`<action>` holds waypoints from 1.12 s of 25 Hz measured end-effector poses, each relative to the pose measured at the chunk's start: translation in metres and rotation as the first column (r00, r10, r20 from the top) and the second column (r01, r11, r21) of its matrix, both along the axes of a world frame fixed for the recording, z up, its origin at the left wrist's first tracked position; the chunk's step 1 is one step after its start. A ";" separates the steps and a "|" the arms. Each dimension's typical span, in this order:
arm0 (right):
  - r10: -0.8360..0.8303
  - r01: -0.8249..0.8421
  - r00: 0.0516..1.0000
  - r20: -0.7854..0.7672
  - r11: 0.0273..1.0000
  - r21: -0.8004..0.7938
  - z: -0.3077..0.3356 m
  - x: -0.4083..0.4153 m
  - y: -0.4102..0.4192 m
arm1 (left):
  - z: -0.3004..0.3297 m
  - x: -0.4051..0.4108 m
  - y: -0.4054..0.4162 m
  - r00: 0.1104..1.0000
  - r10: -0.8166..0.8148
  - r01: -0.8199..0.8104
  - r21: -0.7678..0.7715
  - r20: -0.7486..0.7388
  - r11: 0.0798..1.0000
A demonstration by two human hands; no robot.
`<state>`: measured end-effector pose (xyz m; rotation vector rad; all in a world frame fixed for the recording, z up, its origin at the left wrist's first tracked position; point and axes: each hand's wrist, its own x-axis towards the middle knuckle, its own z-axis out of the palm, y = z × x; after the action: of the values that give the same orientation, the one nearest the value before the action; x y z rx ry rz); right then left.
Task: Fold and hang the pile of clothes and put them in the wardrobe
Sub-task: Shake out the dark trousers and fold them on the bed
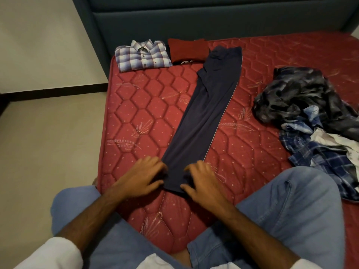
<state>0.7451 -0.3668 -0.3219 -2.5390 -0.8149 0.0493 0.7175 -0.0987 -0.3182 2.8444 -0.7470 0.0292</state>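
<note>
Navy track pants [206, 113] with a thin white side stripe lie stretched lengthwise on the red quilted mattress [139, 105], legs folded together, cuffs toward me. My left hand [143, 177] grips the left corner of the cuff end. My right hand [202, 181] grips the right corner, fingers curled onto the fabric. A folded purple-and-white checked shirt [142, 56] and a folded dark red garment [187, 50] sit at the head end. A loose pile of unfolded clothes [310, 121], dark patterned cloth and a blue plaid shirt, lies at the right.
A dark teal upholstered headboard [194, 20] runs across the back. Pale tiled floor [50, 133] and a wall lie to the left of the mattress edge. My knees in blue jeans [291, 210] rest on the mattress near its front corner.
</note>
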 end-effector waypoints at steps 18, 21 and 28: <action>0.379 -0.263 0.916 0.129 0.812 -0.521 0.010 -0.002 0.018 | -0.001 0.022 -0.007 0.995 -0.092 0.088 0.102 0.033 0.991; 0.377 -0.343 0.926 -0.027 0.808 -0.478 0.040 -0.005 0.014 | 0.016 0.020 -0.005 0.980 -0.093 0.099 0.029 -0.177 0.995; 0.406 -0.470 0.836 -0.369 0.877 -0.100 0.070 0.007 -0.003 | 0.052 0.022 -0.016 0.773 -0.113 0.027 -0.145 -0.625 0.989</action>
<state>0.7522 -0.3696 -0.2521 -2.3486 -1.2797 0.7244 0.7396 -0.1146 -0.2665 2.4385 -0.6534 -0.8224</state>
